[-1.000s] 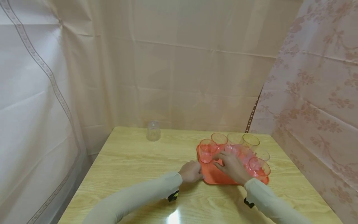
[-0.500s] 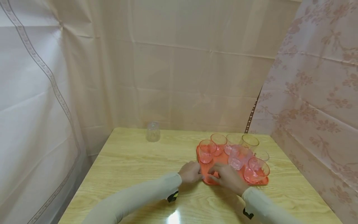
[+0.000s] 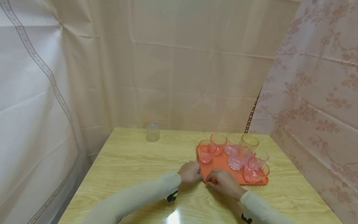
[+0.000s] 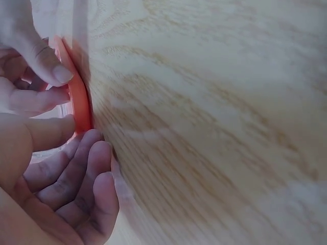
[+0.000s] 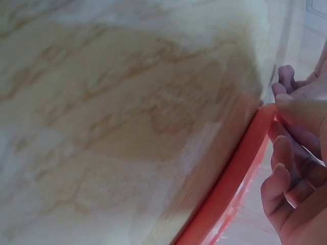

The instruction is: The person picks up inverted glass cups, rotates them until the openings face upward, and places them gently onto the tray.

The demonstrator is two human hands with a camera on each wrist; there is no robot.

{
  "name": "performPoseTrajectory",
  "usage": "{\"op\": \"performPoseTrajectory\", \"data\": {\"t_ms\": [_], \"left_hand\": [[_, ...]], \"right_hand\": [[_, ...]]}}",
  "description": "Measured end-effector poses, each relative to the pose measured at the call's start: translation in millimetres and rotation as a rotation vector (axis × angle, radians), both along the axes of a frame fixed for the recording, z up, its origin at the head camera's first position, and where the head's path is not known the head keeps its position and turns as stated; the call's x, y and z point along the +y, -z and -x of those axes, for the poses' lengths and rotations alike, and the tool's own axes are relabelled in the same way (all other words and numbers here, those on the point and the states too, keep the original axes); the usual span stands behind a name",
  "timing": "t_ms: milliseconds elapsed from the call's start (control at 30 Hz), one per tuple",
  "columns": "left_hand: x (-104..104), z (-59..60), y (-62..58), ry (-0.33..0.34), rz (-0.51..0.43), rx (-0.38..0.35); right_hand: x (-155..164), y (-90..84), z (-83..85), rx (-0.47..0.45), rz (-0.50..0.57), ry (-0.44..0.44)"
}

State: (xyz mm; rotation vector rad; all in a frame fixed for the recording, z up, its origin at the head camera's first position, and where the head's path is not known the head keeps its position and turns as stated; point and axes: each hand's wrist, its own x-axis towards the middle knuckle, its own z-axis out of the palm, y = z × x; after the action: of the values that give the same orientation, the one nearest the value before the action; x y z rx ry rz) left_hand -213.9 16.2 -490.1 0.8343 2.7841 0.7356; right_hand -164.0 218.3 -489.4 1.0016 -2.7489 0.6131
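An orange-red tray [image 3: 219,163] lies on the right part of the table, bearing several drinking glasses. Two red glasses, the nearer one [image 3: 206,155] and one behind it [image 3: 218,145], stand at its left. A pinkish clear glass [image 3: 235,161] is near the middle, and a wider red glass [image 3: 254,172] at the front right. My left hand [image 3: 190,172] grips the tray's left edge near the front corner, thumb over the rim and fingers curled below. My right hand [image 3: 225,183] pinches the rim at that corner between thumb and index finger [image 5: 280,131].
A clear glass [image 3: 153,132] stands upside down at the back left of the wooden table [image 3: 134,155]. A yellow-rimmed glass [image 3: 250,141] is at the tray's back right. Cloth curtains [image 3: 181,77] hang behind and at both sides.
My right hand has moved from beside the near-left red glass down and left to the tray's front-left corner. My left hand has kept its place at the edge.
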Motion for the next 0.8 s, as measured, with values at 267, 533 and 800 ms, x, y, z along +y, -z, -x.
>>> {"op": "performPoseTrajectory", "data": {"t_ms": [267, 533, 800], "left_hand": [[-11, 4.8, -0.8, 0.007, -0.022, 0.003], [-39, 15.5, -7.4, -0.027, -0.048, 0.043], [-82, 33.9, -21.6, -0.058, -0.091, 0.072]], "right_hand": [[-3, 1.7, 1.3, 0.066, -0.004, 0.010], [-2, 0.5, 1.4, 0.018, -0.009, 0.032], [-2, 3.5, 1.8, 0.005, -0.022, 0.045]]}}
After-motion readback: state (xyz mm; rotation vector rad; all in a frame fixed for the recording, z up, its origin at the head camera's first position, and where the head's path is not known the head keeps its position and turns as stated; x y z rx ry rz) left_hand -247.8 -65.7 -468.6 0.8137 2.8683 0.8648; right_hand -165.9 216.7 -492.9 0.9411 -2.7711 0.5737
